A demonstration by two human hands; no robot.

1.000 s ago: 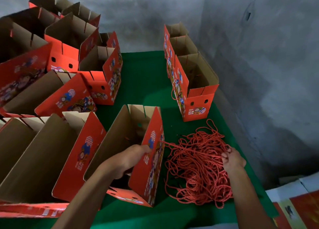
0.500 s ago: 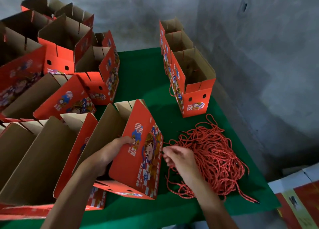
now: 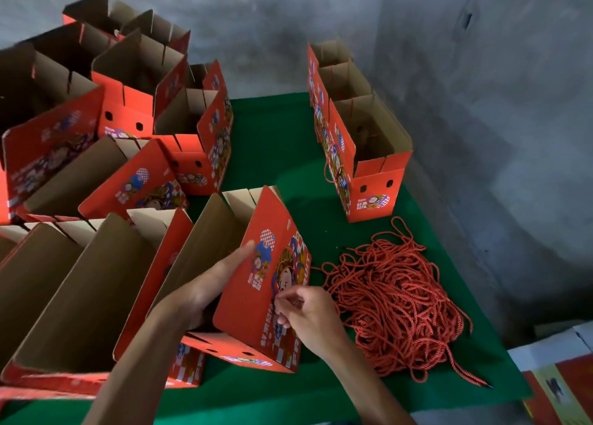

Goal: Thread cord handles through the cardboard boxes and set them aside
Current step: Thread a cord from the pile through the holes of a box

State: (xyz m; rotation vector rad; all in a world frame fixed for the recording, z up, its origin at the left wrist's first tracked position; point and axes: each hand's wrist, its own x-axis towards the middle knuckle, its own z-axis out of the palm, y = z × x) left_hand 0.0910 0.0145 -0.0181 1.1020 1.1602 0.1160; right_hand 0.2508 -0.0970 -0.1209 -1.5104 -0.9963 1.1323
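Observation:
An open red printed cardboard box (image 3: 256,283) stands tilted at the middle front of the green table. My left hand (image 3: 205,286) holds its near side panel, thumb on the printed outside, fingers inside the box. My right hand (image 3: 305,315) is against that printed panel with its fingertips pinched together at the panel; a cord end between them is too small to make out. A tangled pile of red cords (image 3: 391,299) lies on the table just right of my right hand.
Several open red boxes (image 3: 128,181) crowd the left side, some stacked. A row of three boxes (image 3: 359,148) stands at the back right, a cord loop hanging from the nearest. The green table (image 3: 279,174) ends near a grey wall. Printed cartons (image 3: 558,379) lie at lower right.
My right hand left the cord pile and came left to the box's printed panel. The box has been tipped so that the panel faces up, and my left hand shifted its hold on it.

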